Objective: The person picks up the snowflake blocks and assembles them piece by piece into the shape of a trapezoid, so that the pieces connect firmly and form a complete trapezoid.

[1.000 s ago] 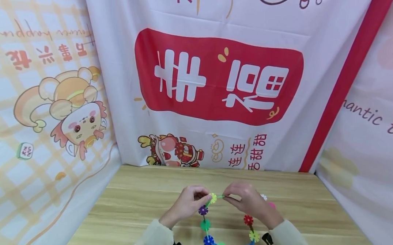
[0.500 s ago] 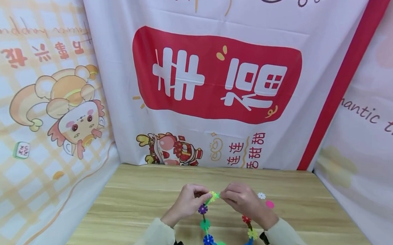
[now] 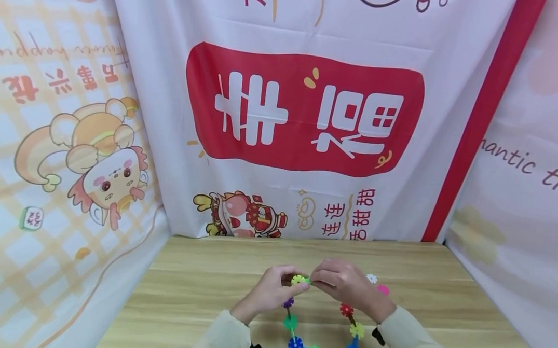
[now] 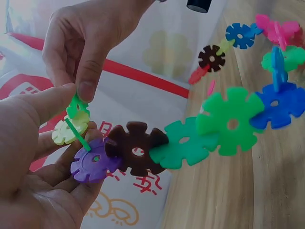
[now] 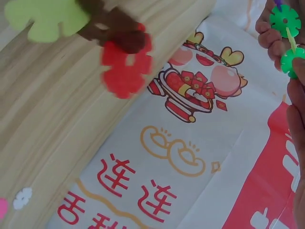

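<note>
A chain of flower-shaped plastic snowflake discs hangs between the two hands, in several colours. My left hand [image 3: 270,294] holds its upper left end. In the left wrist view, the left thumb touches near a bright green disc [image 4: 77,106], and the fingers lie behind a yellow disc [image 4: 70,128] and a purple disc [image 4: 95,162]. My right hand [image 3: 342,283] pinches the bright green disc between thumb and fingers. Brown [image 4: 136,148] and teal [image 4: 183,143] discs follow down the chain. The red disc [image 3: 347,309] at its other end hangs below the right hand.
A loose white disc [image 3: 371,278] and a pink disc [image 3: 383,290] lie on the wooden table [image 3: 195,281] beyond the right wrist. Printed cloth [image 3: 308,209] hangs at the table's back edge, with more cloth at both sides.
The right hand has moved left, bringing the green disc close against the yellow one. The left thumb has shifted toward the right fingertips. The white and pink discs now show more fully.
</note>
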`<state>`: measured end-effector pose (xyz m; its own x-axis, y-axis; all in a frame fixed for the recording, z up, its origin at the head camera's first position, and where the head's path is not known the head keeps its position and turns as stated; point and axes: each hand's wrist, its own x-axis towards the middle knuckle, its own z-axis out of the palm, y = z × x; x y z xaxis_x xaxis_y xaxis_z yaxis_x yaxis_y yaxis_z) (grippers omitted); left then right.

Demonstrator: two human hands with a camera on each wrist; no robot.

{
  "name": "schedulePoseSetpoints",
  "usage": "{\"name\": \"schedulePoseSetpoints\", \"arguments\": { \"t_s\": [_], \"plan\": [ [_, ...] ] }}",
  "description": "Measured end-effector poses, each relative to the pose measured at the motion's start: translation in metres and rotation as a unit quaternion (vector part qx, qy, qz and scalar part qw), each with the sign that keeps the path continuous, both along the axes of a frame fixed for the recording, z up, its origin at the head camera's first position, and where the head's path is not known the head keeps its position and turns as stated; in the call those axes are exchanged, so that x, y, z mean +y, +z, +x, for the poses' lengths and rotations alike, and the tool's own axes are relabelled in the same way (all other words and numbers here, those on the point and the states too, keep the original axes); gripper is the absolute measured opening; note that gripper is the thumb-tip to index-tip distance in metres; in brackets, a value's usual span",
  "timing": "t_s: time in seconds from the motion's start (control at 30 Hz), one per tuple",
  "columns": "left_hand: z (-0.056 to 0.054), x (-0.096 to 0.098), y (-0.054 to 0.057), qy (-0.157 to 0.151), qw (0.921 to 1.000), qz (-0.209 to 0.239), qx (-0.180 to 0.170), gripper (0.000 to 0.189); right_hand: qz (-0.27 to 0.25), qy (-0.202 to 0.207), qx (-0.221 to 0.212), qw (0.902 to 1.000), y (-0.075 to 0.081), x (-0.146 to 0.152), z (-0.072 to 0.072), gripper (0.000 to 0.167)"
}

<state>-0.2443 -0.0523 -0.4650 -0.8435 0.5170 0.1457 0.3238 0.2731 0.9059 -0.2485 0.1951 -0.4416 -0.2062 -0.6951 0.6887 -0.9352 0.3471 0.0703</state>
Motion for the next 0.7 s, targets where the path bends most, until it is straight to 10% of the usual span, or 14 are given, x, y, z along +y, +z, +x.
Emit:
{"name": "schedulePoseSetpoints", "arguments": {
  "t_s": [0.33, 0.53, 0.7],
  "plan": [
    [0.001, 0.001, -0.005, 0.001, 0.9998, 0.017, -0.006, 0.024, 0.022, -0.115, -0.070, 0.9906, 0.001, 0.060, -0.002, 0.029],
    [0.002, 0.001, -0.004, 0.005, 0.9998, 0.018, -0.012, 0.020, 0.078, -0.246, -0.227, 0.9390, -0.008, 0.119, -0.009, 0.014],
    [0.001, 0.002, -0.004, 0.004, 0.9997, 0.016, -0.017, 0.020, 0.100, -0.277, -0.313, 0.9027, -0.033, 0.155, -0.014, 0.013]
  ]
}}
